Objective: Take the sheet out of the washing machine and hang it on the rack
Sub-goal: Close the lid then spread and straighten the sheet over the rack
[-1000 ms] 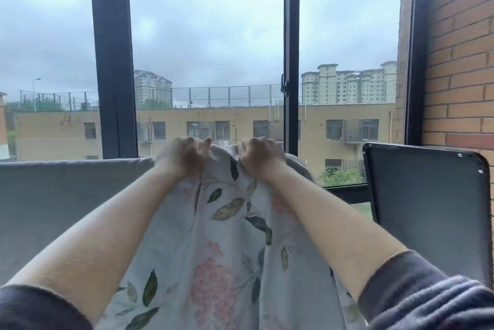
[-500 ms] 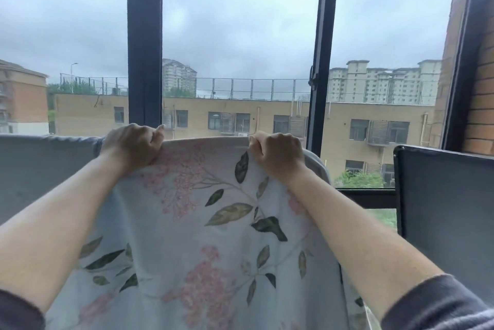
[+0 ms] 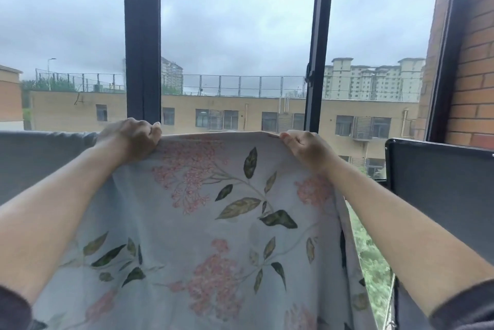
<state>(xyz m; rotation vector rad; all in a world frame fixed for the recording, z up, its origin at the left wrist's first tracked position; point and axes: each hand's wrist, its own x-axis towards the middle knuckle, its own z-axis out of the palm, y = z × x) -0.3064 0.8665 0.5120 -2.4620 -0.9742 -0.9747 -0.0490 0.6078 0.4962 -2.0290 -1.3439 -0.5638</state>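
A pale sheet (image 3: pixel 203 225) printed with pink flowers and green leaves hangs in front of me, its top edge stretched level below the window. My left hand (image 3: pixel 131 139) grips the top edge at the left. My right hand (image 3: pixel 304 147) grips the same edge at the right. Both arms reach forward. The rack itself is hidden under the cloth; I cannot tell where its bar runs.
A grey cloth (image 3: pixel 40 164) hangs to the left of the sheet at the same height. A dark flat panel (image 3: pixel 441 190) stands at the right beside a brick wall (image 3: pixel 473 67). Black window frames (image 3: pixel 143 35) rise behind, with buildings outside.
My hands have moved apart along the sheet's top edge, left hand leftward, right hand rightward. The bunched cloth is now spread wide and flat.
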